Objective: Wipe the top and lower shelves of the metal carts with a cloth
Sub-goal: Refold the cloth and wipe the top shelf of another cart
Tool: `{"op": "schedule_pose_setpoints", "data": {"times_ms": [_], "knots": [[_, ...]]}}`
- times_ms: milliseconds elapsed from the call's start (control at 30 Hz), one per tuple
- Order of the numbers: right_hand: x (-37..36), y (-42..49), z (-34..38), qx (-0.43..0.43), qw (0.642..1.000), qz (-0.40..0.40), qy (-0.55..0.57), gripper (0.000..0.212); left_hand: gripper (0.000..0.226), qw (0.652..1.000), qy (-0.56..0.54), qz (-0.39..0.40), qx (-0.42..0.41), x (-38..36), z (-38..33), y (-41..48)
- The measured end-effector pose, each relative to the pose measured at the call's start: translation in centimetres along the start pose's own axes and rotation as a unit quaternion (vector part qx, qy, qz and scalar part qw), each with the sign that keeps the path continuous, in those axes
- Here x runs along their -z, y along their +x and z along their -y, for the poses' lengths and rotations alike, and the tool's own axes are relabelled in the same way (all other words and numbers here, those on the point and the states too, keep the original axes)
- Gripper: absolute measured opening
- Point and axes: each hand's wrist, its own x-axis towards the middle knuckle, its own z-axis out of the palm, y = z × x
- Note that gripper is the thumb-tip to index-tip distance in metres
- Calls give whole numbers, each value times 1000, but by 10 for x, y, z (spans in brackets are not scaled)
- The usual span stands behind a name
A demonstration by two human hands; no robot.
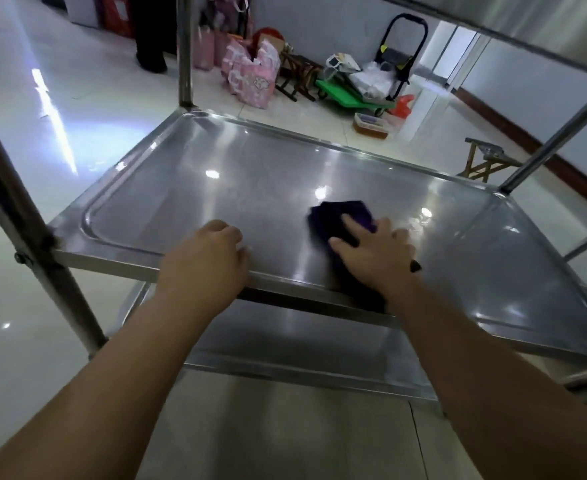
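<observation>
Head view: wiping is under way on the mid shelf [250, 161] of the metal cart [25, 216]. R hand [375, 254] lies flat w/ fingers spread, pressing the cloth [340, 216] onto the steel, just to 3 o'clock of the shelf's middle. L hand [209, 258] rests knuckles-up on the front rim at approx 7 o'clock, fingers loosely bent, nothing in it; prob. bracing the cart.

Judgement: this shelf is part-way through. Next move calls for broad passes toward the far edge at 12 o'clock and into the corners, esp. along the groove, then down to the lower shelf [302, 344] at 6 o'clock. Can't tell whether the top shelf [544, 15], seen from underneath at 1 o'clock, is done.

Materials: shelves are polished stainless sheet, rectangular, w/ a pressed channel around the edge, rounded corners and a raised lip; very reflective, so streaks will show. Posts [184, 50] are round steel tube. Cloth is dark purple, soft, folded to a pad, part hidden under the palm. Floor [25, 98] is glossy pale tile.
</observation>
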Motion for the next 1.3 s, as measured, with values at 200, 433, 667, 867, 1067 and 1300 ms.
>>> {"op": "schedule_pose_setpoints", "data": {"times_ms": [200,433,667,867,1067,1300], "knots": [[6,-21,-70,201,979,-14,25,59,29,998,-15,57,-39,-18,-39,4],[10,42,-89,-161,987,4,20,57,35,991,77,75,-84,-40,-53,3],[-8,27,-23,223,975,7,-6,55,35,992,91,57,-63,-42,-50,-1],[12,48,-113,-102,995,7,5,55,33,993,89,68,-43,-41,-58,-4],[-4,20,-69,55,998,-27,-2,61,31,994,82,73,-18,-44,-64,-4],[9,2,-188,8,998,-58,4,66,27,995,78,54,-13,-45,-70,-8]]}}
